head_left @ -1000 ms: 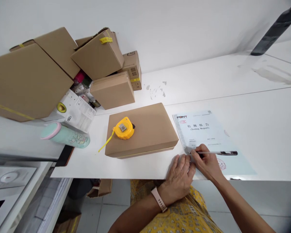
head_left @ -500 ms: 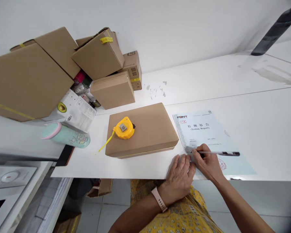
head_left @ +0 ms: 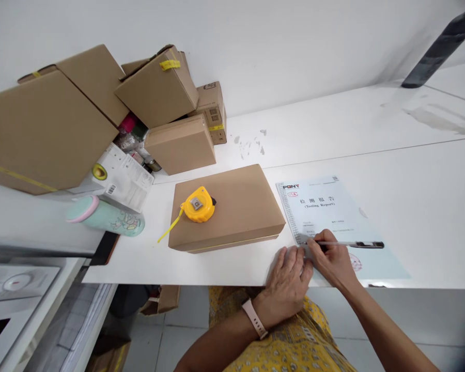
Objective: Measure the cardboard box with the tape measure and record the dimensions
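Note:
My right hand (head_left: 332, 257) is closed around a clear-barrelled pen (head_left: 354, 244) with a dark end. The pen's tip rests at the left side of a pale blue booklet (head_left: 344, 222) headed "Testing Report". Beside it my left hand (head_left: 289, 281) lies flat near the table's front edge, fingers outstretched and fingertips by the booklet's lower left corner. A pale pink band (head_left: 254, 319) is around the left wrist. Left of the booklet stands a closed cardboard box (head_left: 238, 204). On its top sits a yellow tape measure (head_left: 198, 204), its strap hanging over the box's left side.
Several cardboard boxes (head_left: 157, 90) are piled at the back left. A mint-green bottle (head_left: 104, 216) stands near a white carton (head_left: 124, 178). At the far right back is a dark cylinder (head_left: 442, 46). The white table (head_left: 430, 206) runs along the wall.
Almost nothing differs. Both hands, the pen and the booklet stay in place; the view has shifted very slightly.

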Demonstrator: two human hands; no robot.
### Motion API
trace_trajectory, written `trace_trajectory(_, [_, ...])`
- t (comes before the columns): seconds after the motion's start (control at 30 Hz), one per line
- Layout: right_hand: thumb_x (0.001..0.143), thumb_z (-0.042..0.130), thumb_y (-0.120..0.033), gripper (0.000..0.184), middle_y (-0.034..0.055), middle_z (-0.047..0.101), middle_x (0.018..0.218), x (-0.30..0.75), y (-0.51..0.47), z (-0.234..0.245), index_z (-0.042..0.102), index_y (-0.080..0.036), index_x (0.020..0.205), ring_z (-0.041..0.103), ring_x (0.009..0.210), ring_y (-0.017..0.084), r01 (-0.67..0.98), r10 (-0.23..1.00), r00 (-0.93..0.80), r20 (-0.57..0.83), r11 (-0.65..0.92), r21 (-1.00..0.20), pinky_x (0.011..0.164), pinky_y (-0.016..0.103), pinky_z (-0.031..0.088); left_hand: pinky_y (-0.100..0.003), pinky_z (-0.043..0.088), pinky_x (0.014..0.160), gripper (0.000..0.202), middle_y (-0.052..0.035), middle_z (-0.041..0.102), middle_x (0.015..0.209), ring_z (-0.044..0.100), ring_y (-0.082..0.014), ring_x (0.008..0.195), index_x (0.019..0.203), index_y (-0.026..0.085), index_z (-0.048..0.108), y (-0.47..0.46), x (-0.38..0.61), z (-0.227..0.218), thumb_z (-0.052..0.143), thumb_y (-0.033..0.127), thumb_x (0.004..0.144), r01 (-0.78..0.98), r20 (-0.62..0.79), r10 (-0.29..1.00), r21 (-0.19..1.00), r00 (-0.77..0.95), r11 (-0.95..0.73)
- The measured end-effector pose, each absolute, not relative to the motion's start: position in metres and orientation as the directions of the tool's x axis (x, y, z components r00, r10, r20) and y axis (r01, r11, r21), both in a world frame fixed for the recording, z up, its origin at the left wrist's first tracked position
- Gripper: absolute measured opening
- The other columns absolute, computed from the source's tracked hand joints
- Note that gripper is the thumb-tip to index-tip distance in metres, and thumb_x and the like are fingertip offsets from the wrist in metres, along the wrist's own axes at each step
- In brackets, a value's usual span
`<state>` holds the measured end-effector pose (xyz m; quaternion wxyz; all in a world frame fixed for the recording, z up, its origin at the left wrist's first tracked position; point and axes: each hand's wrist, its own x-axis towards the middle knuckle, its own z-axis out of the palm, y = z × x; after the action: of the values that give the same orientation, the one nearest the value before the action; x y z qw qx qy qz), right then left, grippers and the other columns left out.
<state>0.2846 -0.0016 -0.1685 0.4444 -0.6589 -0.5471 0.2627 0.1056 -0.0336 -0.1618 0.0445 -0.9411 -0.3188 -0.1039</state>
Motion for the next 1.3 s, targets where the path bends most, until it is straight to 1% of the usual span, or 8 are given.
trace_trajectory(0.3, [0.090, 0.060, -0.038, 0.024, -0.0047, 0.049, 0.055, 0.2850, -0.0021, -0.1694, 0.048, -0.027, 0.072, 0.045, 0.049, 0.014, 0.509, 0.955, 0.269, 0.125, -0.031, -0.860, 0.048, 0.028, 0.037, -0.049, 0.023, 0.127, 0.050, -0.0220, 0.051, 0.156, 0.044, -0.0344, 0.148, 0.147, 0.004, 0.048, -0.0345, 0.1053, -0.1613, 0.048, 0.029, 0.104, 0.611, 0.215, 0.593, -0.026, 0.776, -0.791])
trace_trajectory(0.57, [0.089, 0.059, -0.041, 0.024, -0.0051, 0.048, 0.054, 0.2842, -0.0017, -0.1679, 0.048, -0.027, 0.072, 0.043, 0.048, 0.014, 0.525, 0.955, 0.263, 0.138, -0.022, -0.851, 0.047, 0.028, 0.036, -0.049, 0.022, 0.128, 0.048, -0.0211, 0.053, 0.154, 0.045, -0.0342, 0.147, 0.146, 0.005, 0.049, -0.0344, 0.1056, -0.1633, 0.047, 0.024, 0.102, 0.613, 0.248, 0.588, -0.034, 0.770, -0.789])
trace_trajectory(0.73, [0.090, 0.058, -0.042, 0.025, -0.0045, 0.049, 0.056, 0.2857, -0.0024, -0.1703, 0.049, -0.026, 0.072, 0.045, 0.050, 0.015, 0.509, 0.957, 0.265, 0.116, -0.036, -0.860, 0.049, 0.029, 0.037, -0.049, 0.022, 0.128, 0.049, -0.0219, 0.052, 0.155, 0.043, -0.0349, 0.148, 0.147, 0.004, 0.049, -0.0354, 0.1056, -0.1659, 0.048, 0.027, 0.103, 0.612, 0.247, 0.591, -0.013, 0.768, -0.791])
trace_trajectory(0.93, [0.092, 0.058, -0.044, 0.027, -0.0049, 0.048, 0.056, 0.2861, -0.0025, -0.1714, 0.049, -0.026, 0.073, 0.044, 0.051, 0.014, 0.504, 0.959, 0.260, 0.111, -0.036, -0.863, 0.050, 0.029, 0.037, -0.049, 0.023, 0.128, 0.049, -0.0225, 0.051, 0.155, 0.044, -0.0353, 0.148, 0.146, 0.004, 0.049, -0.0353, 0.1055, -0.1641, 0.048, 0.025, 0.102, 0.608, 0.236, 0.588, -0.015, 0.773, -0.793])
trace_trajectory(1.13, [0.091, 0.059, -0.044, 0.027, -0.0046, 0.048, 0.056, 0.2855, -0.0027, -0.1714, 0.050, -0.026, 0.073, 0.044, 0.052, 0.015, 0.501, 0.960, 0.261, 0.104, -0.043, -0.864, 0.051, 0.029, 0.037, -0.049, 0.024, 0.127, 0.050, -0.0226, 0.052, 0.155, 0.044, -0.0348, 0.147, 0.147, 0.005, 0.049, -0.0348, 0.1059, -0.1650, 0.048, 0.029, 0.103, 0.610, 0.235, 0.590, -0.016, 0.772, -0.792])
trace_trajectory(1.3, [0.089, 0.059, -0.043, 0.027, -0.0047, 0.048, 0.056, 0.2851, -0.0025, -0.1695, 0.049, -0.026, 0.072, 0.044, 0.051, 0.014, 0.502, 0.961, 0.261, 0.095, -0.051, -0.863, 0.050, 0.029, 0.037, -0.049, 0.024, 0.128, 0.049, -0.0231, 0.051, 0.155, 0.044, -0.0348, 0.148, 0.146, 0.004, 0.050, -0.0353, 0.1054, -0.1632, 0.048, 0.028, 0.104, 0.611, 0.229, 0.591, -0.022, 0.774, -0.791])
